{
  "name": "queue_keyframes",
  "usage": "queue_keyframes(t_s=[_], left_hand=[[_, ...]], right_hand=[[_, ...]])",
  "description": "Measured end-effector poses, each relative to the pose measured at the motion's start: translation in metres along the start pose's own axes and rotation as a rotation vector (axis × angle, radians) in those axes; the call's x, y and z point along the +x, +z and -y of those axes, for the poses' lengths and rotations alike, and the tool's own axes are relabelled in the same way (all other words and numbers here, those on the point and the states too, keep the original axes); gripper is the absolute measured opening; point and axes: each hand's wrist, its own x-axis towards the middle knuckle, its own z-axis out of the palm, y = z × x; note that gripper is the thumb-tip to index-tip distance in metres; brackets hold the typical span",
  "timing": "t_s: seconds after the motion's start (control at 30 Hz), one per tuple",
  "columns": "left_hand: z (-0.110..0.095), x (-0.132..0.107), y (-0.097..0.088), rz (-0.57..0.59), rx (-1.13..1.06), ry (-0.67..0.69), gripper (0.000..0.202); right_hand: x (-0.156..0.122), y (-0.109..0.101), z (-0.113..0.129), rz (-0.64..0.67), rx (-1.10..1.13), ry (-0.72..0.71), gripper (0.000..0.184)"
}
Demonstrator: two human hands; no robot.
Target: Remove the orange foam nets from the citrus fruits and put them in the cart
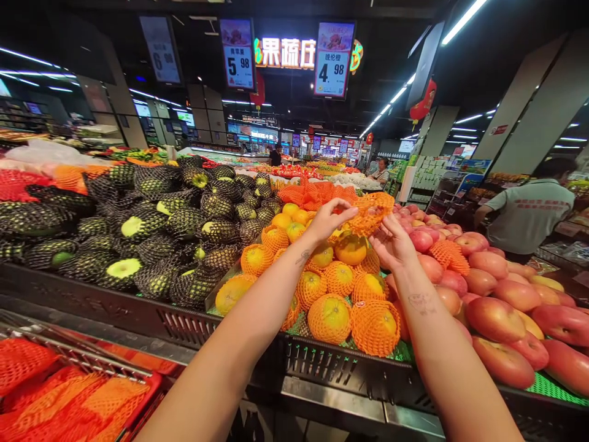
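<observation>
Both my hands hold an orange foam net sleeve (372, 212) above the pile of oranges. My left hand (329, 220) pinches its left side between thumb and fingers. From the right, my right hand (393, 242) grips the other side, its fingers partly hidden by the net. Whether anything sits inside the sleeve, I cannot tell. Below lie oranges, some bare, like the orange (351, 247) just under the sleeve, and others wrapped in orange netting, like the netted orange (330, 318) near the front.
Green fruit in black nets (156, 245) fills the left side of the stand. Red apples (494, 319) are heaped on the right. A black crate edge (340, 366) runs along the front. Foam nets fill a red basket (154, 393) at lower left. A person (529, 209) stands at right.
</observation>
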Motion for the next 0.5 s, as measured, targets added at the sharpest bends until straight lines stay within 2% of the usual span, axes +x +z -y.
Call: queue_keyframes(t_s=[0.1,0.2,0.37,0.5], left_hand=[[-0.0009,-0.0005,0.0028,0.071,0.023,0.037,0.05],[-0.0006,0.0,0.005,0.106,-0.087,0.009,0.045],[0.0026,0.0041,-0.0001,-0.108,-0.353,-0.162,0.025],[-0.0018,0.0026,-0.0043,-0.148,-0.412,-0.152,0.02]], right_hand=[[-0.0059,0.0033,0.0004,0.119,-0.032,-0.029,0.038],[-0.0066,0.0045,-0.0002,0.181,-0.045,-0.029,0.043],[-0.0007,0.002,-0.0024,0.089,-0.052,0.041,0.035],[0.0009,0.0011,-0.0051,0.064,0.005,0.032,0.026]])
